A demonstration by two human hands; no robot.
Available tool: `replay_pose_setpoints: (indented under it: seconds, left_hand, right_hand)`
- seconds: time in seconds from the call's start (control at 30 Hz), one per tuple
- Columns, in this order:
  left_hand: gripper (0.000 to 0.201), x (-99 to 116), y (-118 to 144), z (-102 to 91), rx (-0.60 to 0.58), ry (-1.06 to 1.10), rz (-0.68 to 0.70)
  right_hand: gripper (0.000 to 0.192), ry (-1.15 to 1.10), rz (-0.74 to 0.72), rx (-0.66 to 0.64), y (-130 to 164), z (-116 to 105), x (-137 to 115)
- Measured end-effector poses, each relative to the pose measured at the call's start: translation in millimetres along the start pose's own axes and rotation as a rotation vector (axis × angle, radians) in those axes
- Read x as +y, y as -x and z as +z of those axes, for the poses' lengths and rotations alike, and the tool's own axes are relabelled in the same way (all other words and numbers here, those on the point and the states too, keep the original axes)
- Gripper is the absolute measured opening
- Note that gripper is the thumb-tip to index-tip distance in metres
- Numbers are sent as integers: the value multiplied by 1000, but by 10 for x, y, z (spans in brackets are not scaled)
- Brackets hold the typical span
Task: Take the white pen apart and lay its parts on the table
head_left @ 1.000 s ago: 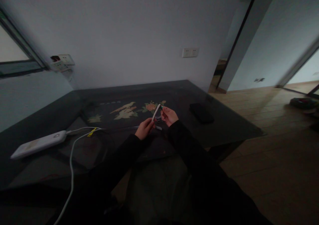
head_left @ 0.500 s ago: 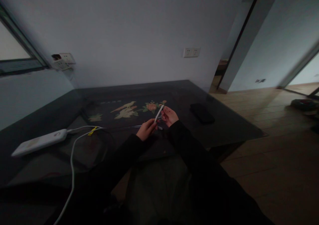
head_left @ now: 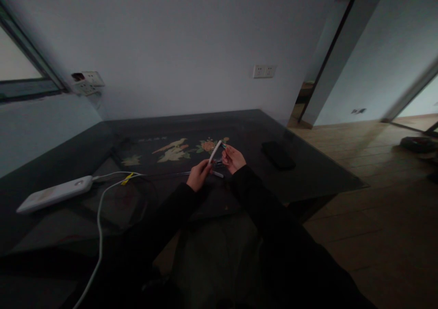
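Note:
My left hand [head_left: 198, 175] is closed around the lower part of a slim white rod [head_left: 214, 152], which tilts up to the right. My right hand [head_left: 234, 158] pinches a small shiny piece [head_left: 224, 146] beside the rod's upper end; whether the two touch I cannot tell. Below the fingers lies a short white piece [head_left: 218, 175] on the dark tabletop [head_left: 239, 195]. Between the hands some clear or shiny bits show, too dim to name.
A white power strip [head_left: 54, 194] lies at the left, its white cable [head_left: 100, 222] with a yellow tag [head_left: 127, 179] running toward me. A black phone-like slab [head_left: 278, 155] lies right of my hands. Wall sockets [head_left: 264, 71] are behind the table.
The rod's upper end has shifted left and slightly up, and the shiny piece now shows by my right fingers. My left hand moved slightly left; more of the short white piece is visible.

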State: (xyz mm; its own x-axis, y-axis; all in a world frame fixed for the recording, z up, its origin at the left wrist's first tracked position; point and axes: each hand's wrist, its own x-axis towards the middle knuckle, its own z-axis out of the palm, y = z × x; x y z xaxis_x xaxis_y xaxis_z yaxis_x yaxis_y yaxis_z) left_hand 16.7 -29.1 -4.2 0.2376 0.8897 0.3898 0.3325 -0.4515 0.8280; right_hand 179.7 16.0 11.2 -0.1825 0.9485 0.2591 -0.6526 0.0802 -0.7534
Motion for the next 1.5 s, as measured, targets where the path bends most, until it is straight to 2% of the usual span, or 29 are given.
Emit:
replay_pose_setpoints:
  seconds: [0.47,1.03,1.5]
  left_hand:
    - [40,98,67,34,-81,-30,59]
    - [38,38,20,3,9,-47,12]
    - [43,121,79,34,-115,3,44]
  right_hand:
    - [38,12,0,9,20,3,-14]
    - [36,9,0,21,41,53,-37]
    - [41,30,-10,33,42,40,-15]
